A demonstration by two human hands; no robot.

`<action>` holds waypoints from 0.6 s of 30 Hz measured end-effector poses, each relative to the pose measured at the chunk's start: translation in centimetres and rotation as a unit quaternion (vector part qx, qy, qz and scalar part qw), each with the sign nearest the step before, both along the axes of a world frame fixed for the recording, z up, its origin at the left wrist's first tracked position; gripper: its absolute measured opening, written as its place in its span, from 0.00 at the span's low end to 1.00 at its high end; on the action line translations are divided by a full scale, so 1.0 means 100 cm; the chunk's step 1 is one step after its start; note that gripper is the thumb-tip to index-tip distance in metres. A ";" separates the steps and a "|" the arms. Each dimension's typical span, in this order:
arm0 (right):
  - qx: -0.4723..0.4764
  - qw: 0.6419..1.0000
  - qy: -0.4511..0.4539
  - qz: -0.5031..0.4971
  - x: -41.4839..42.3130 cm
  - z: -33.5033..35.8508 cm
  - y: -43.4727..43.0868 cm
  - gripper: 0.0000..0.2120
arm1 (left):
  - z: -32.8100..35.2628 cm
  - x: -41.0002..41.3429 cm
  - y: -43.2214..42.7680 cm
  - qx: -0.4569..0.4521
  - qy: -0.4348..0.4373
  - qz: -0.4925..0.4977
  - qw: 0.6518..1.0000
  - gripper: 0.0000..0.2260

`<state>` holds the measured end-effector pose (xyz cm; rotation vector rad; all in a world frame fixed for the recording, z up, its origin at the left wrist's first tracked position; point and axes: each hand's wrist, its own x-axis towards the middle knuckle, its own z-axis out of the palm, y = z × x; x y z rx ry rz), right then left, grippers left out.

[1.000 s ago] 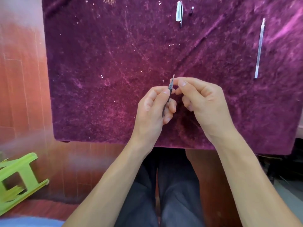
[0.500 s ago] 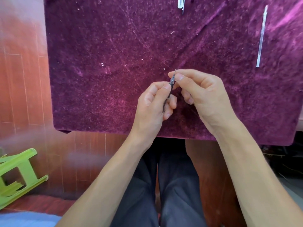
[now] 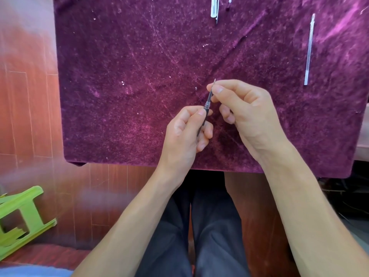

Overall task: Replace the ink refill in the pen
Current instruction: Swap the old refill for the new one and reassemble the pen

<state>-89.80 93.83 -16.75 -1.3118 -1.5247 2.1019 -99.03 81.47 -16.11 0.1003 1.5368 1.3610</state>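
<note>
My left hand (image 3: 185,134) grips a thin dark pen barrel (image 3: 205,109), held tilted over the near middle of the purple velvet table (image 3: 129,86). My right hand (image 3: 245,110) pinches the thin refill (image 3: 211,92) that sticks out of the barrel's top, its metal tip showing above my fingertips. A second, pale refill (image 3: 309,50) lies flat on the cloth at the right. A white pen cap with a clip (image 3: 214,8) and a small dark part (image 3: 229,5) lie at the far edge.
The table's near edge (image 3: 179,167) runs just above my lap. A green plastic stool (image 3: 22,214) lies tipped on the red-brown floor at the lower left.
My right hand has drawn up and away from my left hand, so more of the refill now shows above the barrel. The view shifted slightly.
</note>
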 end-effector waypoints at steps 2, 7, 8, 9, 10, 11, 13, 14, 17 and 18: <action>-0.003 1.000 0.004 -0.008 -0.002 0.000 0.002 0.05 | 0.000 0.000 0.001 -0.001 -0.002 0.000 1.000 0.10; 0.006 1.000 0.001 -0.015 -0.010 0.001 0.013 0.04 | 0.001 -0.001 0.004 0.001 -0.001 0.001 1.000 0.10; 0.008 1.000 0.002 -0.015 -0.012 0.002 0.015 0.04 | 0.001 -0.002 0.004 0.003 -0.002 0.002 1.000 0.09; 0.008 1.000 0.005 -0.016 -0.013 0.002 0.018 0.04 | 0.001 -0.002 0.005 0.006 -0.005 0.003 1.000 0.09; 0.008 1.000 0.007 -0.017 -0.015 0.003 0.020 0.04 | 0.000 -0.002 0.006 0.007 -0.007 0.005 1.000 0.09; 0.009 1.000 0.009 -0.019 -0.017 0.003 0.022 0.04 | 0.000 -0.003 0.006 0.008 -0.007 0.006 1.000 0.09; 0.011 1.000 0.013 -0.023 -0.020 0.004 0.027 0.04 | -0.001 -0.003 0.007 0.008 -0.006 0.006 1.000 0.09; 0.012 0.999 0.016 -0.027 -0.022 0.003 0.030 0.04 | -0.002 -0.003 0.007 0.007 -0.007 0.006 1.000 0.09; 0.022 0.999 0.019 -0.034 -0.027 0.003 0.037 0.04 | -0.003 -0.003 0.008 0.007 -0.011 0.007 1.000 0.09; 0.025 0.999 0.020 -0.036 -0.029 0.003 0.039 0.04 | -0.003 -0.004 0.008 0.006 -0.011 0.007 1.000 0.09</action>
